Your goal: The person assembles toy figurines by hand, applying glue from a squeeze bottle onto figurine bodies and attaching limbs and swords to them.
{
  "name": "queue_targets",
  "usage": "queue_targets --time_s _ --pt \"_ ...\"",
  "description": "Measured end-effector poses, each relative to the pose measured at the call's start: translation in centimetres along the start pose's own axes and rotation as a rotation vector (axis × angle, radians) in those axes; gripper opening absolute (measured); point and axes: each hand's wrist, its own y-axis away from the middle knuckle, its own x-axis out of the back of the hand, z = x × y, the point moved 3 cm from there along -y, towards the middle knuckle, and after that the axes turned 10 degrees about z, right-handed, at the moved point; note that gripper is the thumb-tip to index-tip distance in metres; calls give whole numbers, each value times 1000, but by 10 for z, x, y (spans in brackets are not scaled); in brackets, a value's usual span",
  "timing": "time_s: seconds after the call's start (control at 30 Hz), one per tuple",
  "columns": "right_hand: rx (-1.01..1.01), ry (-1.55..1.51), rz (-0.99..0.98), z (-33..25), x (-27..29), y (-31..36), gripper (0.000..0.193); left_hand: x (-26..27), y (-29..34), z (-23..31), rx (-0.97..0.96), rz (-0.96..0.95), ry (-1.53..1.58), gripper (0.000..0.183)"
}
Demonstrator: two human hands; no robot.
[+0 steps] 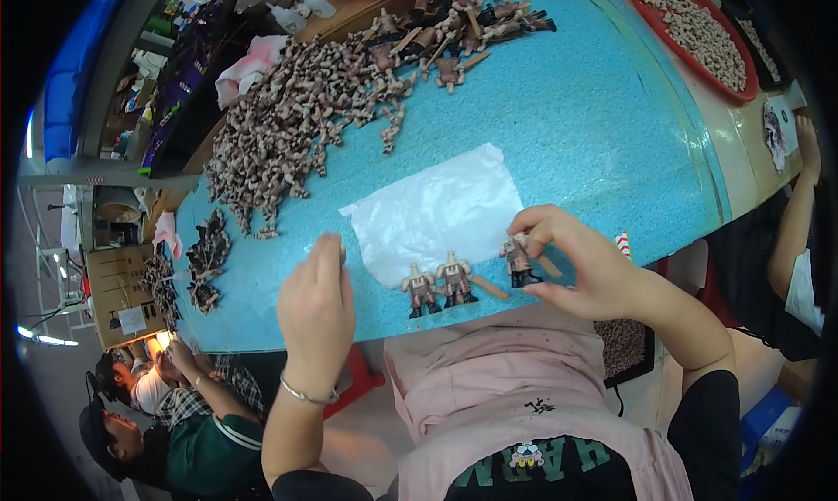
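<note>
Between the thumb and fingers of my right hand [576,261] is a small toy figure [517,264] with dark legs, held upright near the table's front edge. A thin wooden stick [549,266] shows beside it. Two similar toy figures [421,291] lie side by side on the front edge of a white plastic sheet [441,209], left of my right hand. Another wooden stick [491,287] rests right of them. My left hand [316,313] is raised left of the sheet with its fingers pressed together; what they hold, if anything, is hidden.
A large heap of small brownish figure parts [279,134] covers the blue table's [594,108] far left. More figures with sticks [454,30] lie behind. A red basket of beige pieces [698,38] stands far right. Co-workers [201,431] sit at left; another person's arm [799,213] shows at right.
</note>
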Motion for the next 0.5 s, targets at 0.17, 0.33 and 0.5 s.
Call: queue_targets --time_s 0.17,0.33,0.5 --pt "15 121 8 11 -29 10 39 -8 49 9 132 -234 -53 39" --pt "98 297 7 9 -33 15 39 4 63 15 195 -266 114 46" --pt "51 247 56 5 -31 19 36 11 74 0 361 -255 259 45"
